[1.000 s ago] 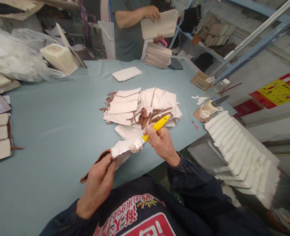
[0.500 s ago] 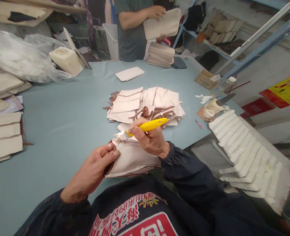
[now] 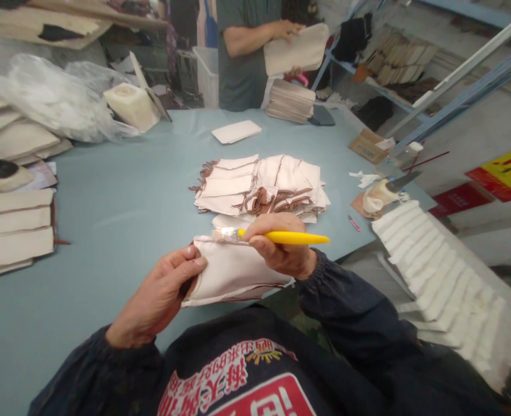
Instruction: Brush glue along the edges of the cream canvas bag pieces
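My left hand (image 3: 162, 289) pinches the left edge of a pale leather piece (image 3: 233, 270) with a brown underside, thumb on top. In my right hand (image 3: 284, 248) is a brush with a yellow handle (image 3: 303, 237), held almost level. Its bristles (image 3: 221, 233), coated with something white, are at the piece's far edge near the upper left corner. Just beyond lies a pile of similar pale pieces (image 3: 233, 179) with brown edges and strips. The fingers under the leather piece are hidden.
Across the blue-green table (image 3: 121, 190) a co-worker's hands hold a pale panel (image 3: 299, 51) above a stack of panels (image 3: 292, 101). More stacked pieces (image 3: 15, 234) lie left. On the right are a glue-smeared container (image 3: 374, 196) and overlapping white pieces (image 3: 446, 277).
The brush has moved right along the far edge, and its handle has swung from slanting upward to nearly level. My left hand keeps its hold. The whole view has shifted slightly.
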`<action>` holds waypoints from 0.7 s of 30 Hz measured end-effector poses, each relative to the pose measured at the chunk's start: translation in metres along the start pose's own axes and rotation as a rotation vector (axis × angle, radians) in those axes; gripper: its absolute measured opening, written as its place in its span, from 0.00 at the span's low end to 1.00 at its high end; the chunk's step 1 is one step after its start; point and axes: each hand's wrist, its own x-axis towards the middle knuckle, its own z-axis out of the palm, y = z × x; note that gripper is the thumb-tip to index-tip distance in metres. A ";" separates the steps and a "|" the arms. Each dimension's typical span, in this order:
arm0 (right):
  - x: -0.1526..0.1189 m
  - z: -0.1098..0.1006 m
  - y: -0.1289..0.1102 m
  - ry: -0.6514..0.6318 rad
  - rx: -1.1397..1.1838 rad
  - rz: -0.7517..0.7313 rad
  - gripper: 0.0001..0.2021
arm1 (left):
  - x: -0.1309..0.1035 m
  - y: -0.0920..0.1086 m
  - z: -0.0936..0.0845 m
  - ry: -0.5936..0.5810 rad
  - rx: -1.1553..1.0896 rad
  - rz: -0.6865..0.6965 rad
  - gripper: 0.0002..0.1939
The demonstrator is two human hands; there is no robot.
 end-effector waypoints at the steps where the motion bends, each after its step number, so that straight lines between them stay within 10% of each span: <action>1: -0.001 0.001 0.000 0.001 0.012 0.003 0.10 | -0.001 -0.001 0.000 0.004 0.004 0.003 0.19; 6: -0.008 0.000 -0.002 -0.065 -0.051 0.084 0.18 | -0.004 -0.004 -0.004 0.068 0.024 0.017 0.21; 12: -0.018 -0.003 -0.005 0.200 -0.239 0.158 0.13 | -0.008 -0.007 -0.003 0.081 0.039 0.019 0.21; 21: -0.008 0.025 0.010 0.235 -0.215 0.307 0.13 | -0.002 0.012 -0.011 -0.126 0.120 0.153 0.21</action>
